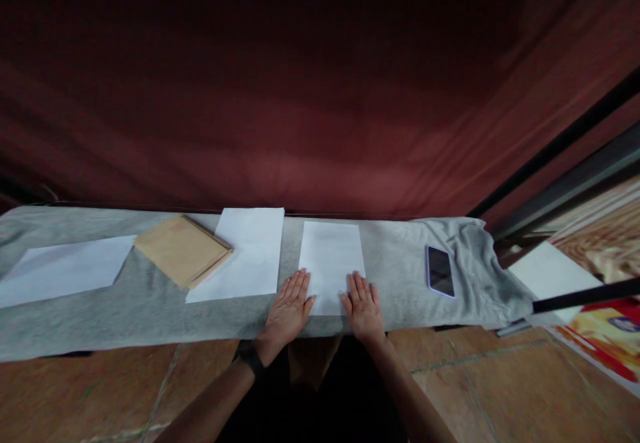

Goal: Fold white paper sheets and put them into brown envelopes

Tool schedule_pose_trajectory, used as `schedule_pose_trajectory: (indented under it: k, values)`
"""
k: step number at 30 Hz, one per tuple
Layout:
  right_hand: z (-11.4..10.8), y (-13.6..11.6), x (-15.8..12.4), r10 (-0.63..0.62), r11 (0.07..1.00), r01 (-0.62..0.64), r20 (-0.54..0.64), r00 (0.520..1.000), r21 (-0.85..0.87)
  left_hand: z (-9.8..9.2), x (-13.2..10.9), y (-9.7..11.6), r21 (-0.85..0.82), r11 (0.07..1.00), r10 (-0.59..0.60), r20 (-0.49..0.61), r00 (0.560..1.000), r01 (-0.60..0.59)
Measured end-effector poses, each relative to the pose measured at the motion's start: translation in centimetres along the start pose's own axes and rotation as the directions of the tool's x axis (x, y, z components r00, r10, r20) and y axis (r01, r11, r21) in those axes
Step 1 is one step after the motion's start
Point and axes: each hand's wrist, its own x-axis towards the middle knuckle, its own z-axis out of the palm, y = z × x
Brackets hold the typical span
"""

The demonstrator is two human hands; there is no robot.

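One paper sheet [331,256], white, plain-faced; lying flat just below and right of the frame's centre. Outline four-cornered, upright in the picture, far edge straight and crisp; surface smooth, matt, faintly bluish-grey in the dim light. Whether one leaf or several: cannot be told.

Left hand [289,302]: palm down, flat, fingers straight and close together, thumb angled out; fingertips and thumb at the sheet's left edge. Dark wristband [253,360] on the wrist.

Right hand [364,302]: palm down, flat, fingers slightly fanned, thumb out; laid over the sheet's right edge, lower part.

Second white paper [255,253]: left of centre, larger in the picture, its left side partly covered by a brown paper stack [177,250] set askew.

Third white paper [65,268]: far left, slanted.

Phone [440,271]: dark screen, pale purple rim, right of centre.

Grey cloth [397,266]: beneath all these, wrinkled at its right end.

Dark red curtain [300,110]: across the upper frame.
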Motion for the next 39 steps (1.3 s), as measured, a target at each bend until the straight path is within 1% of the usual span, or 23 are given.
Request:
schedule_pose_trajectory:
  k: [2,4,5,6,8,9,10,12,15,18,22,25,27,31,34,39]
  values:
    - [0.1,0.4,-0.3,-0.001,1.000,0.001,0.000,1.000,-0.002,-0.6,-0.2,0.4,0.007,1.000,-0.026,-0.012,1.000,0.026]
    - [0.1,0.5,-0.4,0.002,1.000,-0.002,0.002,1.000,0.001,-1.4,0.0,1.3,0.015,1.000,-0.018,-0.015,1.000,0.018]
    - [0.2,0.5,-0.4,0.003,1.000,-0.003,0.004,1.000,0.003,-1.8,0.2,1.8,0.008,1.000,0.018,-0.008,1.000,-0.018]
    - [0.2,0.5,-0.4,0.002,1.000,-0.002,0.006,1.000,0.005,-2.0,0.4,2.3,-0.012,0.996,0.084,0.008,0.996,-0.084]
    - [0.3,0.6,-0.4,-0.003,1.000,0.003,0.010,1.000,0.010,-2.3,0.8,3.2,-0.063,0.975,0.214,0.046,0.976,-0.211]
    - [0.3,0.7,-0.5,-0.007,1.000,0.007,0.012,1.000,0.012,-2.3,0.8,3.5,-0.085,0.964,0.259,0.064,0.964,-0.253]
    - [0.3,0.7,-0.5,-0.010,1.000,0.010,0.013,1.000,0.013,-2.3,0.9,3.8,-0.101,0.956,0.284,0.080,0.955,-0.276]
    - [0.3,0.9,-0.6,-0.013,1.000,0.013,0.017,1.000,0.014,-2.0,0.7,4.0,-0.117,0.951,0.297,0.104,0.949,-0.285]
    - [0.0,0.8,-0.6,0.004,1.000,-0.005,0.031,1.000,0.019,-1.5,0.4,3.9,-0.131,0.952,0.293,0.112,0.950,-0.278]
    - [-0.3,-0.6,-0.2,0.033,0.998,-0.036,0.051,0.998,0.057,-1.4,0.4,3.9,-0.143,0.952,0.287,0.115,0.951,-0.270]
    - [-0.5,-3.6,0.3,-0.033,0.988,0.018,0.097,0.995,0.153,-1.5,0.6,4.1,-0.158,0.955,0.274,0.143,0.951,-0.252]
    - [-0.4,-4.7,0.0,-0.063,0.985,0.047,0.094,0.994,0.165,-1.6,0.6,4.2,-0.153,0.957,0.270,0.152,0.951,-0.247]
    - [-0.4,-4.5,-0.4,-0.059,0.989,0.048,0.073,0.996,0.137,-1.7,0.5,4.0,-0.148,0.959,0.264,0.149,0.953,-0.242]
    - [-0.4,-2.9,-1.0,-0.056,0.996,0.053,0.041,0.998,0.074,-1.7,-0.1,3.2,-0.135,0.973,0.206,0.140,0.968,-0.187]
    - [-0.6,-1.9,-1.2,-0.028,0.998,0.027,0.028,0.999,0.049,-1.7,-0.7,2.3,-0.113,0.984,0.150,0.121,0.981,-0.137]
    - [-0.8,-1.0,-1.5,0.020,0.999,-0.021,0.029,0.999,0.032,-1.8,-1.5,0.8,-0.079,0.994,0.080,0.092,0.993,-0.072]
